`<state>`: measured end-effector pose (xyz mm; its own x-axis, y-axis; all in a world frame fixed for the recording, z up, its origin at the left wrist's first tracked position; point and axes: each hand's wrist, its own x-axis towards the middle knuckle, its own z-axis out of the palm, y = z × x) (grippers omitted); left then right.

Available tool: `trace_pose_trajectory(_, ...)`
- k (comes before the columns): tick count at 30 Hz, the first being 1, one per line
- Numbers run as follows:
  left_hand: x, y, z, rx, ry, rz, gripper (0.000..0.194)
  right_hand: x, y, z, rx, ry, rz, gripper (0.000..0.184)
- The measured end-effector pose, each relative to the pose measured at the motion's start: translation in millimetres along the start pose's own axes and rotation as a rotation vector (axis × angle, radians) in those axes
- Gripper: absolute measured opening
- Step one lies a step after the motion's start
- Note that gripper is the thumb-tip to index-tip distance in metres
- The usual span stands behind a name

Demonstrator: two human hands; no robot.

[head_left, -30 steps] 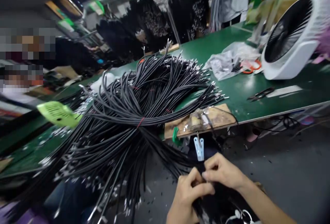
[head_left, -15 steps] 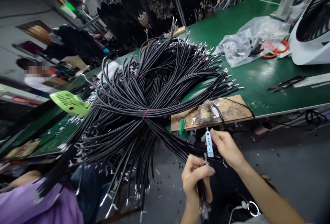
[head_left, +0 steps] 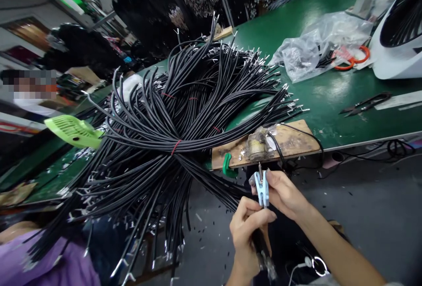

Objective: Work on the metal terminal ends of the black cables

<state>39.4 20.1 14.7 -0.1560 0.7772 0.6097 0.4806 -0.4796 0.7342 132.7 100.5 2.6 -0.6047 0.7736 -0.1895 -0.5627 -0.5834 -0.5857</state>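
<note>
- Head view: my right hand (head_left: 284, 193) pinches a pale blue clip (head_left: 263, 188) just under the wooden board (head_left: 293, 139) at the green table (head_left: 329, 97) edge.
- My left hand (head_left: 248, 233) is closed around a bundle of black cables (head_left: 262, 251), just below the clip.
- Big heap of black cables (head_left: 178, 119) crowds the table on the left; scissors (head_left: 365, 103), plastic bag (head_left: 316, 44), white fan (head_left: 398, 31) sit on the right.
- No readable writing.

A long green table (head_left: 316, 97) runs from near left to far right, over a dark grey floor (head_left: 379, 207) littered with scraps. A white fan (head_left: 398, 35) stands far right. Dim shelves (head_left: 49, 35) fill the far left.
</note>
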Motion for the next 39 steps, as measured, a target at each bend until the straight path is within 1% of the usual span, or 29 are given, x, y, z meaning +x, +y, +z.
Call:
trace_pose_trajectory(2, -1.5, -0.3, 1.1, -0.010, -0.002, -0.005, 0.013, -2.2, 2.7, -8.8, 0.030, -0.016, 0.027, 0.045)
trace_pose_trajectory(4, -5.1, -0.7, 2.0, -0.027, 0.027, -0.006, 0.014, -6.3, 4.2, -19.9, 0.052, -0.002, 0.026, 0.048)
trace_pose_trajectory(7, -12.3, -0.5, 0.6, -0.027, 0.063, 0.005, 0.015, -17.6, 2.7, -36.0, 0.018, 0.049, -0.010, 0.042)
trace_pose_trajectory(9, -15.9, -0.2, -4.1, -0.003, 0.049, 0.015, 0.015, -27.9, -0.1, -43.6, -0.079, 0.087, -0.053, 0.037)
trace_pose_trajectory(11, -16.7, -0.9, -12.3, 0.012, 0.007, 0.031, 0.016, -38.6, -2.6, -48.7, -0.231, 0.123, -0.094, 0.031)
trace_pose_trajectory(15, -8.8, -8.3, -32.3, 0.004, -0.099, 0.096, 0.018, -55.0, -4.6, -52.9, -0.530, 0.191, -0.153, 0.023)
trace_pose_trajectory(18, 0.2, -14.8, -40.6, -0.096, -0.117, 0.111, 0.029, -61.1, -4.0, -51.2, -0.702, 0.250, -0.210, 0.022)
trace_pose_trajectory(20, 4.6, -15.9, -41.4, -0.183, -0.159, 0.062, 0.032, -63.4, -2.2, -48.0, -0.814, 0.294, -0.272, 0.020)
trace_pose_trajectory(22, 6.6, -13.6, -40.2, -0.212, -0.180, -0.030, 0.028, -65.4, 1.0, -42.8, -0.926, 0.323, -0.364, 0.016)
trace_pose_trajectory(23, 6.7, -11.5, -39.5, -0.211, -0.170, -0.069, 0.023, -66.5, 2.8, -39.3, -0.979, 0.322, -0.420, 0.013)
trace_pose_trajectory(25, 5.6, -6.2, -38.5, -0.183, -0.150, -0.110, 0.009, -68.4, 6.2, -30.2, -1.059, 0.271, -0.538, 0.007)
trace_pose_trajectory(26, 4.5, -3.6, -38.4, -0.154, -0.152, -0.106, 0.005, -69.0, 7.4, -24.7, -1.081, 0.225, -0.594, 0.004)
trace_pose_trajectory(27, 3.1, -1.3, -38.4, -0.116, -0.158, -0.094, 0.003, -69.3, 8.2, -19.0, -1.089, 0.173, -0.648, 0.002)
trace_pose_trajectory(29, -0.5, 1.9, -39.3, -0.041, -0.168, -0.075, 0.008, -68.9, 8.6, -8.0, -1.084, 0.085, -0.734, 0.009)
trace_pose_trajectory(31, -4.9, 2.6, -40.8, 0.007, -0.185, -0.084, 0.011, -68.1, 7.7, -0.1, -1.055, 0.056, -0.783, 0.012)
trace_pose_trajectory(34, -11.0, 1.1, -43.9, 0.080, -0.250, -0.109, 0.013, -68.3, 5.8, 3.1, -0.989, 0.110, -0.798, 0.010)
trace_pose_trajectory(37, -14.0, 0.7, -45.0, 0.132, -0.332, -0.122, 0.014, -70.4, 5.6, -1.4, -0.962, 0.190, -0.796, 0.011)
trace_pose_trajectory(39, -14.3, 2.6, -43.0, 0.154, -0.385, -0.130, 0.018, -71.1, 7.4, -5.3, -0.951, 0.204, -0.783, 0.011)
